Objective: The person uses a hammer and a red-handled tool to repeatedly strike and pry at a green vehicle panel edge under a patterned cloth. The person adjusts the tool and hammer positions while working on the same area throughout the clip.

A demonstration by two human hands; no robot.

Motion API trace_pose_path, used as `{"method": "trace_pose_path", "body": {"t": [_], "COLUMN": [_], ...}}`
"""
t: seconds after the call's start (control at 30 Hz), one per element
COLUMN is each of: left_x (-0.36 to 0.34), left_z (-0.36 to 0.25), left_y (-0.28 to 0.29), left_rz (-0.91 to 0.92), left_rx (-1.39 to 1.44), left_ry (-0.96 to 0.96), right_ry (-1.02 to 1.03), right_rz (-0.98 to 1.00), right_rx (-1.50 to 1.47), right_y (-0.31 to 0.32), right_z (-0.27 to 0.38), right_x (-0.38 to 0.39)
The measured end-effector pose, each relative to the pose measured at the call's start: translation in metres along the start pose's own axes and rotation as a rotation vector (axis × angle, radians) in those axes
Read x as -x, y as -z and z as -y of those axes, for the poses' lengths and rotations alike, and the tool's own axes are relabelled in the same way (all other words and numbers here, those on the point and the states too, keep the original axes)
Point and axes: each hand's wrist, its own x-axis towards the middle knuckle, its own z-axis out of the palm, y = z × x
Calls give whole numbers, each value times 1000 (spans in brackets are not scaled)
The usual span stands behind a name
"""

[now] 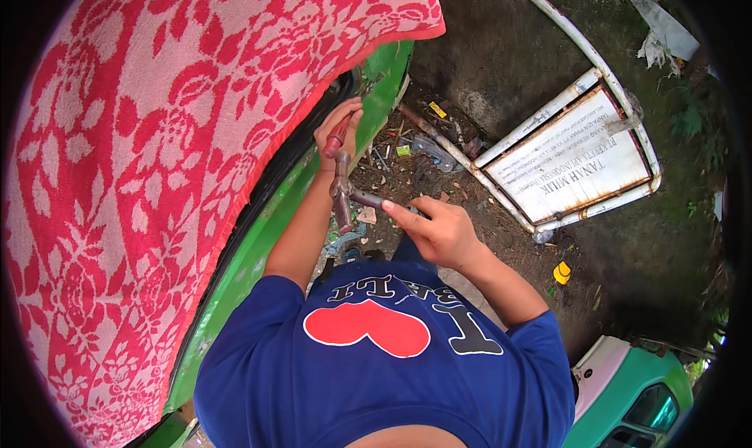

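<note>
In my right hand (441, 233) is a metal hammer (341, 188), its handle running into my curled fingers and my index finger stretched along it. The long hammer head lies in line with a red-handled tool (335, 142) that my left hand (342, 124) grips. The head's far end meets or overlaps the red handle; I cannot tell if they touch. My fingers hide the tool's far end. My left hand is beside a curved green panel (383, 76) edged with black trim (270, 166). A red-and-pink patterned cloth (157, 182) covers the surface left of it.
Right of me, a white sign board (565, 162) in a rusty pipe frame (560, 25) lies on the dirt. Litter, a clear plastic bottle (435, 152) and a yellow piece (562, 272) are scattered about. A green-and-white vehicle (638, 385) stands at the lower right.
</note>
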Motion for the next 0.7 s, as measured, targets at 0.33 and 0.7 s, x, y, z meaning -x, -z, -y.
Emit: {"method": "trace_pose_path", "body": {"t": [0.33, 0.7], "left_x": [-3, -15], "left_z": [-16, -31], "left_y": [7, 11], "left_rz": [35, 108], "left_rx": [-40, -128], "left_ry": [-24, -118], "right_ry": [-156, -344], "right_rz": [-128, -260], "right_rx": [-102, -277], "right_y": [-8, -2], "right_z": [-10, -27], "right_x": [10, 26]}}
